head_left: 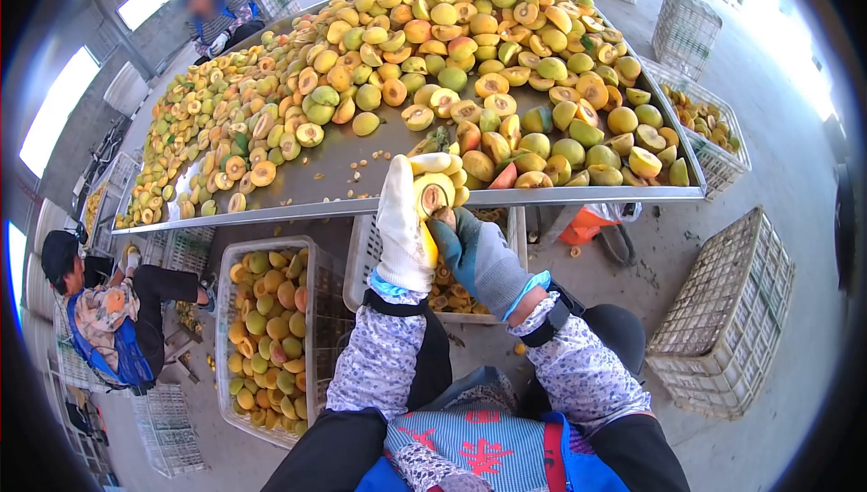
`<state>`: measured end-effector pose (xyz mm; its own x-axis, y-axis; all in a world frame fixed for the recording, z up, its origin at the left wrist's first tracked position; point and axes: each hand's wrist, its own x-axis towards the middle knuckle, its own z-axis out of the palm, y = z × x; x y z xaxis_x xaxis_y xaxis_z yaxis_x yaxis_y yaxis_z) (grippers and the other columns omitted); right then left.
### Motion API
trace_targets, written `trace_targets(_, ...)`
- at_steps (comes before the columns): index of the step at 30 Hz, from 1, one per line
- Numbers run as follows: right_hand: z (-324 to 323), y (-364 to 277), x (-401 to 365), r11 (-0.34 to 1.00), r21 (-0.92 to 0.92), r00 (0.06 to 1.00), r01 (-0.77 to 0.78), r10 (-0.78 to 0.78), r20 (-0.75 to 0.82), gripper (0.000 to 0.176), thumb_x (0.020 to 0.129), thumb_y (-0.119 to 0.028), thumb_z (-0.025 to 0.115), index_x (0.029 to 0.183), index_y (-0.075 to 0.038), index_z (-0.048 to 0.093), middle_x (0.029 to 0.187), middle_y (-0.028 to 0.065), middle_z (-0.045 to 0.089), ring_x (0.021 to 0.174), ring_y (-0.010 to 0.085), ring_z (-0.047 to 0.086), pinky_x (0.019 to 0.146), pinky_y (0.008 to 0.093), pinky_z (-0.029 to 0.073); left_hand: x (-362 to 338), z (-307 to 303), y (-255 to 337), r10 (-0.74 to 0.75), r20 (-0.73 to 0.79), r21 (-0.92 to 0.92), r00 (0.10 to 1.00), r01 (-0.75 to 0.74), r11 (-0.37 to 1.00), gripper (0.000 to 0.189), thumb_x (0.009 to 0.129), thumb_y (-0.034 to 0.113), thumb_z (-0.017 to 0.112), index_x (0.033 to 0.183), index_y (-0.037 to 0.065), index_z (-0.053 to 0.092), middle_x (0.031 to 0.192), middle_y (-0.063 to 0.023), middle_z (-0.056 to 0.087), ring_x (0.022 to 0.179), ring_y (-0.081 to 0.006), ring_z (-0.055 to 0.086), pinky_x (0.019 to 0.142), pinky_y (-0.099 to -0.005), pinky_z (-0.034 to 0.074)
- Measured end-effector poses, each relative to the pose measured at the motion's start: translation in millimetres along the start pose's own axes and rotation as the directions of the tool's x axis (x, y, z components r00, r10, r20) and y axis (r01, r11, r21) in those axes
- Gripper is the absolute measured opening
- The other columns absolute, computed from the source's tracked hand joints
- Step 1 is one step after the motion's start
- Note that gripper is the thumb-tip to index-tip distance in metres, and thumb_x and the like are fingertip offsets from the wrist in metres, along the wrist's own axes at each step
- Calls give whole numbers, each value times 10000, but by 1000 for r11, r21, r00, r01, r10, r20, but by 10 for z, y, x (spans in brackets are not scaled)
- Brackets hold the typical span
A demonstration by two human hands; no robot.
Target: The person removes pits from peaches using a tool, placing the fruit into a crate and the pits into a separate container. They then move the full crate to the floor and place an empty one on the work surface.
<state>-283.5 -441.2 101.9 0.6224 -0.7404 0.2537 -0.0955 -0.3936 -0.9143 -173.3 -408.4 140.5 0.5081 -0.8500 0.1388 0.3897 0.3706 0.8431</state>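
My left hand, in a white glove, holds a halved yellow fruit with its cut face and brown centre showing. Close against that fruit is my right hand, in a grey and teal glove, its thumb and fingers pinched at the lower edge around a small brown thing, perhaps a pit. Both hands are just over the near edge of the metal table, which bears a large heap of halved and whole yellow-green fruit. Under my hands, partly hidden, stands a white crate with cut fruit inside.
A crate of whole fruit stands below at the left. An upturned white crate is at the right, another with fruit beside the table. One person sits at the left; others are beyond the table. An orange bag lies underneath.
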Motion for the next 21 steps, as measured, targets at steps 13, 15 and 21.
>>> trace_targets(13, 142, -6, -112, 896, 434, 994, -99, 109, 1, 325, 1066, -275, 510, 1104, 18, 646, 937, 64, 716, 858, 99, 605, 776, 297, 516, -165, 133, -55, 308, 106, 219, 946, -324, 920, 436, 1099, 338, 357, 1213, -30, 561, 1125, -147, 647, 1028, -219, 667, 910, -357, 575)
trace_targets(15, 77, 3, -127, 933, 344, 995, -103, 99, 28, 301, 1067, -257, 511, 1110, 10, 646, 947, 52, 716, 867, 90, 594, 781, 296, 512, -188, 145, -50, 295, 103, 245, 950, -312, 918, 435, 1094, 348, 371, 1200, -21, 575, 1093, -138, 651, 1017, -216, 667, 911, -356, 568)
trace_targets(21, -66, 82, -167, 991, 128, 998, -48, 42, 43, 283, 1055, -246, 532, 1124, 5, 641, 948, 102, 734, 878, 105, 619, 785, 330, 520, -133, 69, 23, -6, 73, 206, 997, -9, 979, 468, 1091, 398, 388, 1146, 0, 626, 1054, -132, 673, 999, -226, 673, 896, -349, 554)
